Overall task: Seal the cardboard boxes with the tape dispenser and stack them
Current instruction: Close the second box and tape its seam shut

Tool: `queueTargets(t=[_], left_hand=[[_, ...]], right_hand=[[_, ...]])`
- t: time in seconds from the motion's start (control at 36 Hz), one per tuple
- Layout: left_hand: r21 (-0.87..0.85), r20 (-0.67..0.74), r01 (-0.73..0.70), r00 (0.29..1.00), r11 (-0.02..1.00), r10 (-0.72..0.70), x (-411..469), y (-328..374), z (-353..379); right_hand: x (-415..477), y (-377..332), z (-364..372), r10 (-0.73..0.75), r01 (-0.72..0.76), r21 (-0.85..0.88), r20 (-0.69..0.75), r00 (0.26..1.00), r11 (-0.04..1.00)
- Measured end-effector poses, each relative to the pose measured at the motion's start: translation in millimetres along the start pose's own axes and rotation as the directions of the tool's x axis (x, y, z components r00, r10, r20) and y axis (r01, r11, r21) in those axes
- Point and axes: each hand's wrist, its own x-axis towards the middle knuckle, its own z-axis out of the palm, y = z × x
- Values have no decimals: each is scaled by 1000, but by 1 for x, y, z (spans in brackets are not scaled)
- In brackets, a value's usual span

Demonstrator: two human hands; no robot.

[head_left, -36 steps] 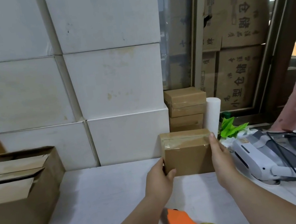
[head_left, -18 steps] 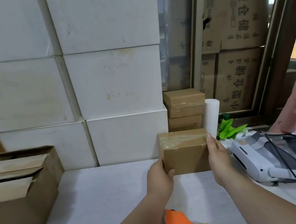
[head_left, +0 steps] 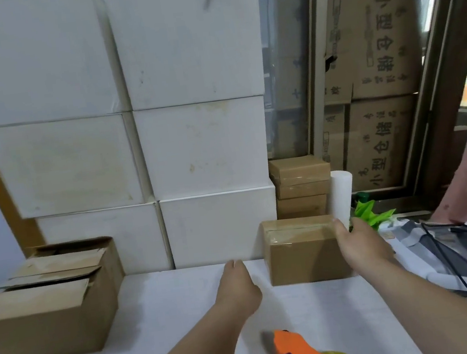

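The orange tape dispenser point(head_left: 301, 353) lies nearest on the white table point(head_left: 166, 349), at the bottom edge, with a yellow-green roll at its back end. Beyond it and to its left, the left hand point(head_left: 236, 287) hangs over the table with fingers curled loosely, holding nothing and clear of the taped box point(head_left: 303, 252). That box stands on the table farther back and right of the dispenser, a shiny strip of tape across its top. The right hand point(head_left: 360, 244) is open beside the box's right end, thumb tip at the top right corner; whether the palm touches the side cannot be told. Right of the box lie a white device point(head_left: 413, 245) and black cables point(head_left: 450, 255). Far left of the dispenser sits an open box point(head_left: 49, 302) with loose flaps. Behind the taped box rises a stack of three small boxes point(head_left: 302, 187), a white roll point(head_left: 343, 195) and green leaves point(head_left: 371, 216) beside it. White cartons point(head_left: 201, 148) form a wall at the back.
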Motion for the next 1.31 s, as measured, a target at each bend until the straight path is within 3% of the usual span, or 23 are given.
queueTargets(t=[0.06, 0.14, 0.39, 0.58, 0.72, 0.89, 0.97, 1.06, 1.19, 1.31], left_hand=[[78, 24, 5, 1000, 997, -7, -6, -6, -19], [160, 37, -16, 999, 987, 10, -20, -17, -56], [200, -33, -25, 999, 980, 32, -72, -63, -170], [139, -189, 132, 976, 981, -104, -115, -131, -250], [112, -275, 215, 945, 970, -177, -136, -175, -281], [127, -291, 224, 940, 966, -179, -140, -212, -290], [152, -395, 333, 883, 931, -252, -135, -228, -289], [50, -425, 422, 829, 905, -363, -126, -241, -285], [-52, -367, 371, 856, 927, -364, -115, -261, -265], [-162, -487, 280, 811, 946, -324, -110, -273, -239]], right_hand=[[-7, -9, -4, -94, 95, -216, 14, 995, 972], [-20, -33, 0, -151, 167, -326, 75, 986, 930], [-109, -156, 54, -391, 476, -347, 288, 874, 808], [-209, -251, 122, -552, 727, -223, 520, 652, 649], [-263, -297, 149, -615, 805, -122, 583, 531, 580], [-275, -310, 178, -649, 821, -95, 564, 510, 562], [-272, -305, 189, -650, 803, -74, 545, 529, 591], [-268, -295, 203, -642, 778, -65, 525, 559, 625], [-266, -264, 230, -599, 745, -38, 567, 565, 666], [-267, -243, 251, -674, 717, 136, 494, 549, 684]])
